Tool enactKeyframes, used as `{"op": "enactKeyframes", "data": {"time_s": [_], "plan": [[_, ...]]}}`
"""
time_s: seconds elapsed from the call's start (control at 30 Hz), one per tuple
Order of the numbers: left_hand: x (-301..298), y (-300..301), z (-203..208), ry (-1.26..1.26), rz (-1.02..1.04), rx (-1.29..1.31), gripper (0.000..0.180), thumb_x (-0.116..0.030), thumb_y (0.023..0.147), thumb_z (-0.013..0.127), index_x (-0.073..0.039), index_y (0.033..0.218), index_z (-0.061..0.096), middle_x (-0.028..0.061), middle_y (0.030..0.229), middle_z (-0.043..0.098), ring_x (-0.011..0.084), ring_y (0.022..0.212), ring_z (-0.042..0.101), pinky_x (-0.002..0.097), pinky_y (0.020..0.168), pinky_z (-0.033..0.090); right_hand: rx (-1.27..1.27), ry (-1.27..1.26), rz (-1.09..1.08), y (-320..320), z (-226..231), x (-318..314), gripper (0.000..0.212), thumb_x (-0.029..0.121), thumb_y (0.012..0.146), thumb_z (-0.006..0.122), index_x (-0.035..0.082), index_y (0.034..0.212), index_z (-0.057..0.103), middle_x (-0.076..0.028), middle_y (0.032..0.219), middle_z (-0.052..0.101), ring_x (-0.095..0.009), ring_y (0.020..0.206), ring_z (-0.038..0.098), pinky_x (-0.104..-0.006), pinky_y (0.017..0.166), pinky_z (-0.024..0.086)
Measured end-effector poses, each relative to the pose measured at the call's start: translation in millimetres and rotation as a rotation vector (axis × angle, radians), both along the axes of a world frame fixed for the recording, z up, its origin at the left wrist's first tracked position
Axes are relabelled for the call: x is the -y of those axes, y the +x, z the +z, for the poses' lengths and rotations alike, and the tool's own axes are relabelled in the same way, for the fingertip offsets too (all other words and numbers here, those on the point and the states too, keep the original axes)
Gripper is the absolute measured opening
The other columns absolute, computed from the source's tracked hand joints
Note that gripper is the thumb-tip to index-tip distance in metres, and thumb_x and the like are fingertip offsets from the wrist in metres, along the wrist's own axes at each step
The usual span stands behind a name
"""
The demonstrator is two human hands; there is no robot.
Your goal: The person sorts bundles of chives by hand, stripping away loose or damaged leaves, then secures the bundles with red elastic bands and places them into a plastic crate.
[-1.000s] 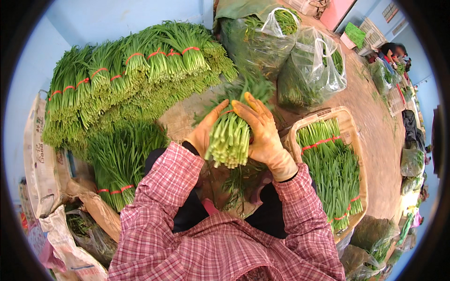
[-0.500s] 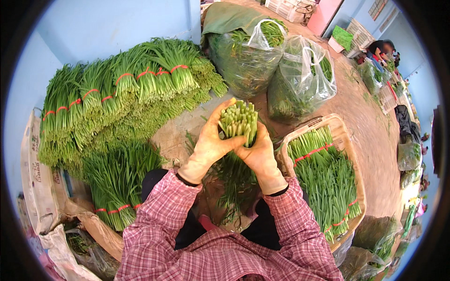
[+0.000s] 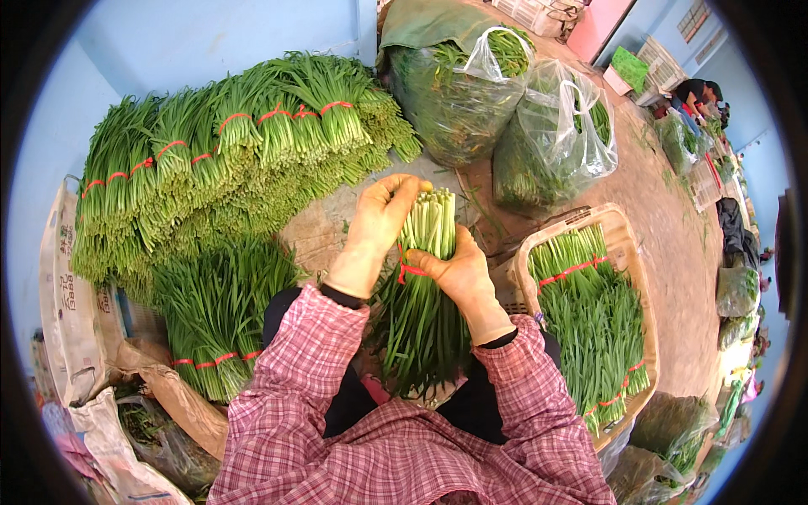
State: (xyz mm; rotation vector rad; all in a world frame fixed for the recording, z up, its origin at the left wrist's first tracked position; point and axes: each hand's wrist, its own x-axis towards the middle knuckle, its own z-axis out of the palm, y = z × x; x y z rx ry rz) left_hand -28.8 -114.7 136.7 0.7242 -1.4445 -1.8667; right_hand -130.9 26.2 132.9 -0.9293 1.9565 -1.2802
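A bunch of garlic chives [image 3: 425, 316] hangs before my lap, its pale cut ends up and its green leaves down. A red tie circles it partway down the stalks. My right hand [image 3: 461, 273] is closed around the bunch from the right, thumb across the front near the tie. At the upper left side, my left hand [image 3: 383, 220] has its fingers bent and pressed together against the cut ends. Both hands wear yellowish gloves. Beyond the left hand lies a large pile of tied chive bunches [image 3: 223, 172].
On my right stands a plastic crate [image 3: 644, 324] with banded chives. More bunches [image 3: 220, 324] stand at my left beside a brown sack [image 3: 172, 396]. Ahead are a large filled bag [image 3: 450, 105] and a clear plastic bag [image 3: 547, 160]. Another person [image 3: 694, 97] bends over at the far right.
The bunch has tilted from cut ends facing me to more lengthwise, showing its red tie and leaves. My left hand has moved up to the ends; the right grips lower.
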Motion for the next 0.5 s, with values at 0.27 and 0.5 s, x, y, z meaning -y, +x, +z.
{"op": "enactKeyframes", "data": {"time_s": [0.27, 0.5], "plan": [[-25.2, -1.1, -7.0, -0.48, 0.159, 0.048, 0.027, -0.007, 0.085, 0.072, -0.004, 0.112, 0.069, 0.0065, 0.109, 0.071, 0.0184, 0.107, 0.065, 0.0328, 0.098, 0.048, -0.156, 0.061, 0.032, -1.3, -4.0, -3.7, 0.073, 0.046, 0.066, 0.089, 0.003, 0.118, 0.061, -0.016, 0.104, 0.071, -0.03, 0.098, 0.069, -0.0399, 0.088, 0.053], [-8.1, 7.2, 6.1, -0.182, -0.023, -0.093, 0.018, -0.012, 0.089, 0.074, -0.004, 0.105, 0.072, 0.0025, 0.105, 0.072, 0.0154, 0.104, 0.064, 0.0318, 0.091, 0.052, -0.168, 0.052, 0.003, -6.7, -15.6, -2.9, 0.071, 0.046, 0.066, 0.088, 0.002, 0.115, 0.062, -0.017, 0.103, 0.071, -0.032, 0.098, 0.069, -0.0408, 0.086, 0.054]]}}
